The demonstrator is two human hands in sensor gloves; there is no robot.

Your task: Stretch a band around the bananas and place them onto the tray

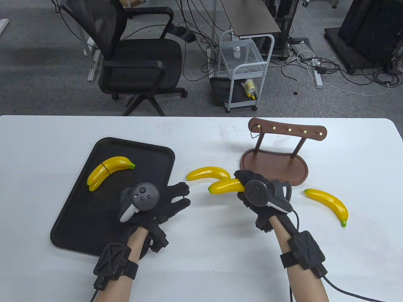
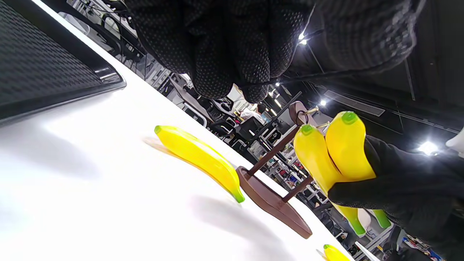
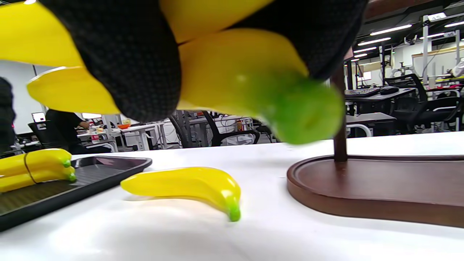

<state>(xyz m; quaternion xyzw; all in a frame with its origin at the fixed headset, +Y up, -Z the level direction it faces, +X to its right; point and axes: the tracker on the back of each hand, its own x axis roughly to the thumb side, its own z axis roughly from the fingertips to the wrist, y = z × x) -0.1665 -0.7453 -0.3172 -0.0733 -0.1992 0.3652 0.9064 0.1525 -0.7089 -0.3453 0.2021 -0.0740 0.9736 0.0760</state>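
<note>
Gripping two bananas (image 2: 333,156), right hand (image 1: 261,198) fingers curled; left hand (image 1: 157,204) relaxed.

On the desk (image 1: 201,267), the tray (image 1: 78,226) lies left with a banded banana pair (image 1: 108,171) on it. The wooden stand (image 1: 274,163) sits right, behind the right hand (image 1: 255,195). One banana (image 1: 207,173) lies between tray and stand; another banana (image 1: 329,204) lies far right.

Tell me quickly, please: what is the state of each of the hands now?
Left hand: open, fingers spread above the table, holding nothing.
Right hand: closed around two bananas, held side by side.
</note>
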